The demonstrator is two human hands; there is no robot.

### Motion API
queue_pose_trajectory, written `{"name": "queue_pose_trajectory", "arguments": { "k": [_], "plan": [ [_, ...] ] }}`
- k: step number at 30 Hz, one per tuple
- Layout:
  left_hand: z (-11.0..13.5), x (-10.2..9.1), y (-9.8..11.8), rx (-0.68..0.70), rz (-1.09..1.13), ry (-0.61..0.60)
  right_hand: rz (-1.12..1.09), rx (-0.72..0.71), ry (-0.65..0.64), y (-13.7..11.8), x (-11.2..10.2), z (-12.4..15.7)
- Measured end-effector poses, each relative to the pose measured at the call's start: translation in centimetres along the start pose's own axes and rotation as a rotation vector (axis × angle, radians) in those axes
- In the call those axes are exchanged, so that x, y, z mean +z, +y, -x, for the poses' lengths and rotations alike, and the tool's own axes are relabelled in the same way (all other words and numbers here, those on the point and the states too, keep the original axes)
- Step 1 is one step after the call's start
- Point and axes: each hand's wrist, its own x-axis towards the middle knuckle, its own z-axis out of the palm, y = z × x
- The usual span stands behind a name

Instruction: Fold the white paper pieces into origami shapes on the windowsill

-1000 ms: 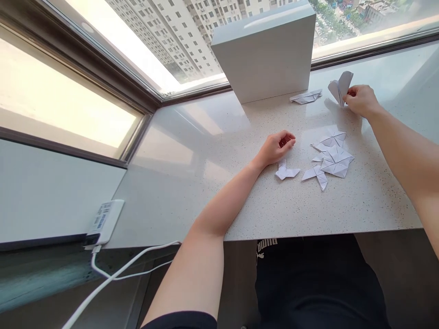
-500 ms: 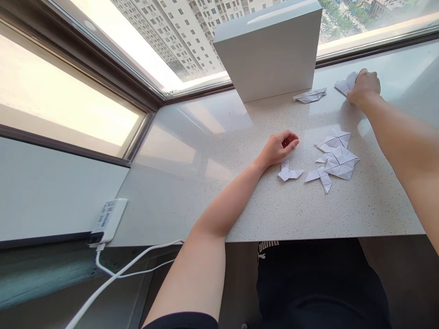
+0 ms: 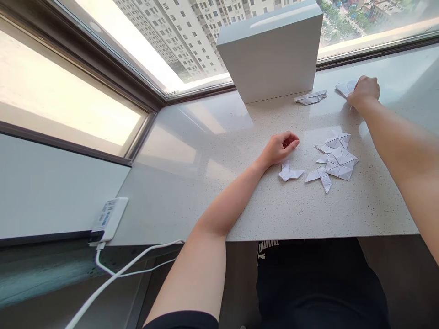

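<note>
My right hand [image 3: 365,92] presses down on a folded white paper piece [image 3: 345,88] at the back of the speckled stone counter [image 3: 192,201]. The hand hides most of the paper. My left hand [image 3: 281,147] rests on the counter with its fingers loosely curled, holding nothing. Just below it lies a small folded paper piece [image 3: 291,172]. To its right is a pile of overlapping origami paper shapes [image 3: 334,157]. A flat folded paper strip [image 3: 310,97] lies left of my right hand.
A large white box [image 3: 270,50] stands on the counter against the window, with a high-rise view behind the glass. A white power adapter [image 3: 109,219] sits at the counter's left corner, and its white cable [image 3: 120,269] hangs below the edge.
The paper that stood upright in my right hand is now pressed down on the counter under that hand. My left hand and the other paper pieces have not moved.
</note>
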Motion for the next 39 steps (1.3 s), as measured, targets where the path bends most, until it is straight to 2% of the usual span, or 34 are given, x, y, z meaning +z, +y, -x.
{"name": "queue_pose_trajectory", "arguments": {
  "k": [3,8,11,16,19,21,24,27,29,34,39],
  "plan": [
    [0.0,0.0,-0.1,-0.006,-0.002,0.004,-0.139,0.155,-0.054,0.5,-0.4,0.8],
    [0.0,0.0,-0.2,-0.027,0.010,0.012,-0.439,0.329,0.215,1.3,-0.6,3.4],
    [0.0,-0.1,-0.2,-0.039,0.022,0.020,-0.579,0.327,0.262,2.0,-0.4,5.2],
    [0.0,-0.2,-0.1,-0.054,0.019,0.018,-0.721,0.226,0.207,3.2,-0.6,8.4],
    [0.0,-0.4,-0.4,-0.073,0.056,0.030,-0.748,0.050,0.185,2.3,-1.2,11.2],
    [0.0,-0.4,-0.8,-0.097,0.128,0.061,-0.760,-0.245,0.112,0.9,-1.8,13.5],
    [-0.3,-0.4,-1.6,-0.140,0.235,0.137,-0.753,-0.660,-0.172,-1.6,-2.6,17.4],
    [-0.5,-0.2,-2.2,-0.160,0.288,0.192,-0.721,-0.940,-0.447,-3.4,-3.3,20.9],
    [-0.6,-0.1,-2.3,-0.155,0.305,0.201,-0.648,-1.031,-0.515,-4.2,-3.5,22.9],
    [-0.6,0.1,-2.1,-0.148,0.283,0.201,-0.335,-1.106,-0.526,-5.7,-4.3,26.8],
    [-0.5,0.1,-1.6,-0.170,0.255,0.184,-0.305,-1.104,-0.531,-6.3,-4.4,27.9]
  ]
}}
